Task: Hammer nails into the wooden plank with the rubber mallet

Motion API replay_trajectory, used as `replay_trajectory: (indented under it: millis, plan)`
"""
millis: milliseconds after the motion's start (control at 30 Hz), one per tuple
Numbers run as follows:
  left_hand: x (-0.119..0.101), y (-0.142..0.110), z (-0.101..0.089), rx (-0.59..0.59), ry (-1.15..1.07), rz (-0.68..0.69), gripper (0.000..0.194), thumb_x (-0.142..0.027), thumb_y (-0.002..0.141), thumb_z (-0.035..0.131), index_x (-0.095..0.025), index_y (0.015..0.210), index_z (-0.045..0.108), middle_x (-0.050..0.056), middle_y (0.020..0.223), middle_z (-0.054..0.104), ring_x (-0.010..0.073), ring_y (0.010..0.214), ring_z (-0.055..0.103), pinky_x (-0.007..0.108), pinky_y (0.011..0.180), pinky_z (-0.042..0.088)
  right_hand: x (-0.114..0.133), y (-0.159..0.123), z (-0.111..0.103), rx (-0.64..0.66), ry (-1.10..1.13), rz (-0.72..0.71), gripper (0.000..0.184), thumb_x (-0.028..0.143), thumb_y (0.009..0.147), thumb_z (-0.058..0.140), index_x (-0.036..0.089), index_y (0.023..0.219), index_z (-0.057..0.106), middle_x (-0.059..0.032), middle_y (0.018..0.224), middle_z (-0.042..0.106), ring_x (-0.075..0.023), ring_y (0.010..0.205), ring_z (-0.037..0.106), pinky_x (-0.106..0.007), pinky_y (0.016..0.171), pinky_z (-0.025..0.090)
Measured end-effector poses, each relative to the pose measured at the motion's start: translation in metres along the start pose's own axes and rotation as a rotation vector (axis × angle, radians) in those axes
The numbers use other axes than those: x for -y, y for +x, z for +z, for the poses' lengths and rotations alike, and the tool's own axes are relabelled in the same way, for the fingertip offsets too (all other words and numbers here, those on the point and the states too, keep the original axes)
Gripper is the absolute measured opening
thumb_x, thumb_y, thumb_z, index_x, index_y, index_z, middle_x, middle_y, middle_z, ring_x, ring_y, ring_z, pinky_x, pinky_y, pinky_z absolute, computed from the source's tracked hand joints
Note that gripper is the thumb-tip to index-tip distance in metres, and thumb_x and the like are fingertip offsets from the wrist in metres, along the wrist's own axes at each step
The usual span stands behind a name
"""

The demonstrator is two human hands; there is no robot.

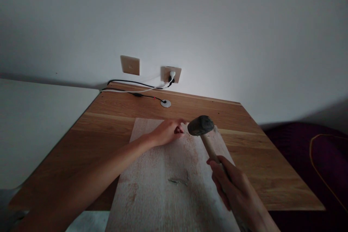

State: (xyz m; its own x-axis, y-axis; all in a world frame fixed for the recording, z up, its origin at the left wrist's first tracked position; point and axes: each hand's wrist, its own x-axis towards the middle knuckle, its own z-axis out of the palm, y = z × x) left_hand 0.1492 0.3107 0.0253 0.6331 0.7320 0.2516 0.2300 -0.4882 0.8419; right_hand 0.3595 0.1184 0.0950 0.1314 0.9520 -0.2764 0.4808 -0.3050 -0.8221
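My right hand (228, 181) is wrapped round the wooden handle of a mallet (200, 126) with a dark, rubber-looking head. That head is raised over the far part of a pale, whitewashed wooden board (152, 188). To the left of the mallet head, my left hand (170, 131) is low over the board's far end, its fingers closed in a pinch. Something thin and pale shows at the fingertips, too small to name. Nearer to me on the board are a few thin greenish, see-through slivers (178, 181).
The board lies on a brown wooden desk (258, 156). At the back, black and white cables run from a wall socket (174, 74) past a round cable grommet (165, 103). A white panel (43, 127) borders the left; purple fabric (299, 148) is at right.
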Motion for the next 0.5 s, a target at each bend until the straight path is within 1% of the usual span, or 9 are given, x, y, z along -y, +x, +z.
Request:
replay_trajectory:
  millis: [133, 267, 400, 500]
  plan:
    - [-0.003, 0.000, -0.002, -0.007, 0.018, -0.001, 0.044, -0.004, 0.086, 0.070, -0.018, 0.128, 0.071, 0.002, 0.094, 0.081, 0.0163, 0.082, 0.075, 0.027, 0.080, 0.055, 0.007, 0.001, 0.005, 0.010, -0.042, 0.008, 0.043, 0.067, 0.105, 0.048, 0.025, 0.100, 0.057, 0.0108, 0.054, 0.047, -0.0094, 0.037, 0.042, -0.022, 0.038, 0.029]
    - [-0.008, 0.000, -0.003, -0.016, 0.067, -0.004, 0.046, 0.001, 0.084, 0.068, -0.016, 0.126, 0.073, 0.003, 0.091, 0.081, 0.0164, 0.078, 0.074, 0.026, 0.076, 0.053, -0.001, 0.005, 0.009, 0.016, -0.078, 0.016, 0.044, 0.066, 0.104, 0.050, 0.026, 0.090, 0.055, 0.0102, 0.052, 0.047, -0.0093, 0.036, 0.039, -0.022, 0.036, 0.027]
    - [-0.008, 0.000, -0.002, -0.006, 0.062, 0.003, 0.044, 0.000, 0.084, 0.069, -0.017, 0.125, 0.073, 0.003, 0.093, 0.081, 0.0161, 0.079, 0.073, 0.026, 0.075, 0.052, -0.016, 0.009, 0.007, 0.025, -0.052, 0.025, 0.047, 0.071, 0.103, 0.051, 0.026, 0.091, 0.053, 0.0101, 0.053, 0.048, -0.0089, 0.036, 0.039, -0.022, 0.035, 0.026]
    - [-0.005, 0.000, -0.002, 0.000, 0.050, -0.012, 0.044, -0.003, 0.085, 0.072, -0.017, 0.127, 0.072, 0.003, 0.093, 0.080, 0.0164, 0.080, 0.073, 0.026, 0.076, 0.052, -0.018, 0.010, 0.004, 0.021, -0.034, 0.027, 0.048, 0.073, 0.103, 0.049, 0.025, 0.098, 0.054, 0.0104, 0.054, 0.049, -0.0092, 0.036, 0.040, -0.022, 0.035, 0.028]
